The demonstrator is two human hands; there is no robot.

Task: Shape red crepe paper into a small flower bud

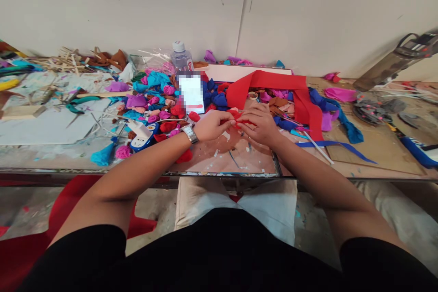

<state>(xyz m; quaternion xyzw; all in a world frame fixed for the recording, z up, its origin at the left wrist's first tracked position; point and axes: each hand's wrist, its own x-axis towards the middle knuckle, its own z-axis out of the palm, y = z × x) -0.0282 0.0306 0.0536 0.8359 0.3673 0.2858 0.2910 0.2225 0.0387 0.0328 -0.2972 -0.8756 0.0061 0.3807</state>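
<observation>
My left hand (212, 126), with a watch (190, 133) on its wrist, pinches a small piece of red crepe paper (234, 114). From the other side my right hand (259, 123) grips the same piece, fingertips meeting those of the left. Part of the paper is hidden by the fingers. Behind the right hand a long red crepe paper strip (278, 81) lies folded over the pile. A small roll of tape (252, 96) sits just beyond my fingers. To the left, a phone (192, 92) with a blurred screen leans among rolled crepe paper flowers (137, 100) in several colours.
A plastic bottle (182, 58) stands near the wall. Left of my arm is a blue-and-white power strip (144, 136) with a plugged-in charger. Green-handled pliers (74, 108) lie farther left. At right are a blue paper strip (345, 147), cardboard (383, 157) and a dark tumbler (386, 66).
</observation>
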